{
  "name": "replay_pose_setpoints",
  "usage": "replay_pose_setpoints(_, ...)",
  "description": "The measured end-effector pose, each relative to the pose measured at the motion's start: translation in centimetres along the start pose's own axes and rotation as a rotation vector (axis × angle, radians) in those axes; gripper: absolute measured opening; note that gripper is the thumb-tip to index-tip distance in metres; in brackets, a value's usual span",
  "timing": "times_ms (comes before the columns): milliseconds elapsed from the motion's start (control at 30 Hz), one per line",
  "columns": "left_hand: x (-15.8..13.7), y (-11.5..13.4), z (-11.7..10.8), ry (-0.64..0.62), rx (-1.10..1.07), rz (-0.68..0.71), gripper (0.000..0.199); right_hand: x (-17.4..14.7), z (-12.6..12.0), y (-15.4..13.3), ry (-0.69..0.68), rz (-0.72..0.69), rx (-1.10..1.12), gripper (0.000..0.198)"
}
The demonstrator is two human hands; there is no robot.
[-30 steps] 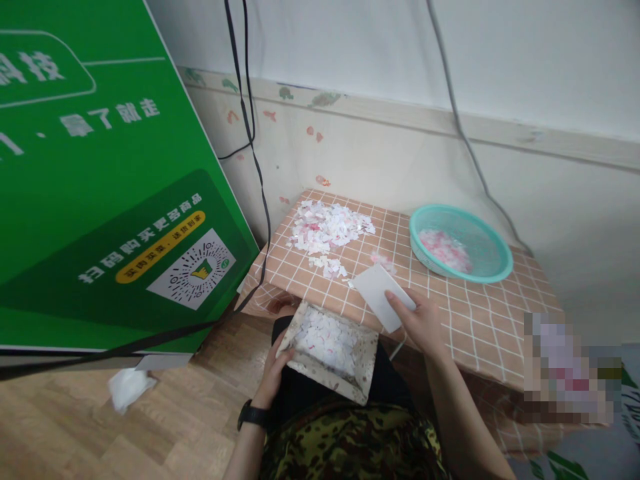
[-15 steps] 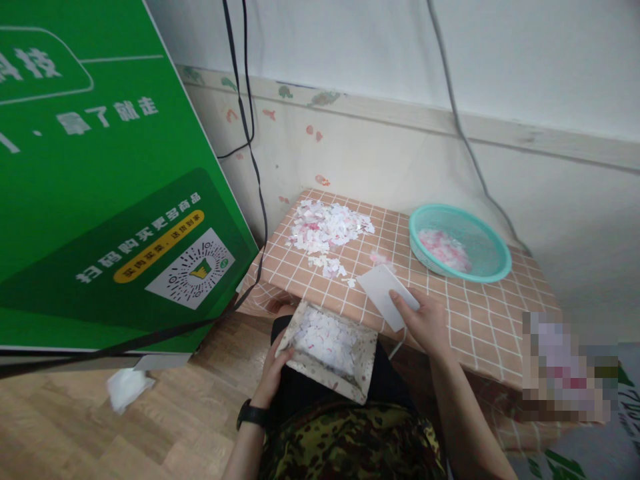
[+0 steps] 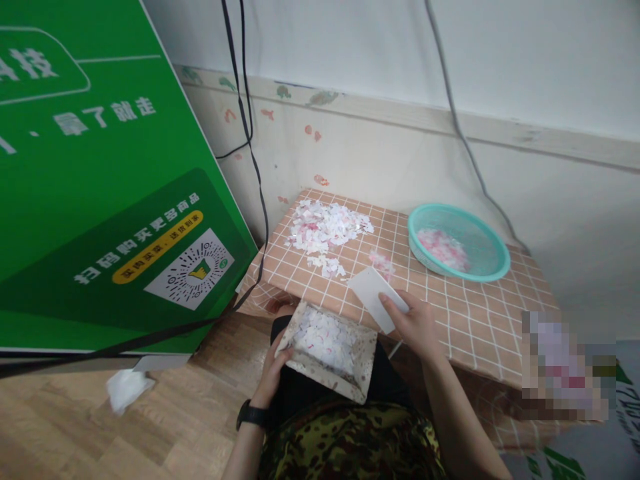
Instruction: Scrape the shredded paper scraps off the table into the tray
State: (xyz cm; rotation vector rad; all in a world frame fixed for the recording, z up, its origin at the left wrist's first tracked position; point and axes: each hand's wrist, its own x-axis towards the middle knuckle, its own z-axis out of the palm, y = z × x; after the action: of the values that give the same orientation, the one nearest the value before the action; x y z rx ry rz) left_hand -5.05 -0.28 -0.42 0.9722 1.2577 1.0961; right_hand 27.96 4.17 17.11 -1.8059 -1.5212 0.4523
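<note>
My right hand [image 3: 416, 325] is closed on a flat white card-like plate [image 3: 373, 299], its far edge low over the table near a few loose paper scraps. Below the table's front edge, my left hand [image 3: 274, 365] grips the left rim of a shallow, stained tray [image 3: 360, 388] resting at my lap. White paper scraps [image 3: 323, 339] fill much of that tray. A heap of white and pinkish paper scraps [image 3: 327, 223] lies at the table's back left. Pink and white bits [image 3: 382, 263] sit just beyond the plate.
A turquoise plastic basket [image 3: 493, 263] holding pink and white bits stands on the checked tablecloth [image 3: 465, 313] at right. A green sign [image 3: 100, 153] rises at left, with black cables [image 3: 260, 200] hanging beside it. A crumpled white bag [image 3: 127, 390] lies on the floor.
My right hand has moved a little to the left with the white plate, towards the smaller scraps near the table's front. The left hand and tray stay put.
</note>
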Motion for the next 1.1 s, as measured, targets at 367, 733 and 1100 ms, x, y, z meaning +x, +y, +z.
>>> replay_pose_setpoints(367, -0.1, 0.0, 0.0, 0.003, -0.006, -0.009, 0.061, -0.2, 0.3, -0.6, -0.026, -0.016, 0.04, 0.047)
replay_pose_setpoints(733, -0.1, 0.2, 0.2, 0.016, -0.013, -0.019, 0.06, 0.1, 0.3, -1.6, -0.093, -0.128, -0.022, 0.041)
replay_pose_setpoints(1100, -0.1, 0.3, 0.2, -0.008, -0.003, -0.019, 0.06, -1.3, 1.0, -3.6, -0.073, -0.218, -0.064, 0.038)
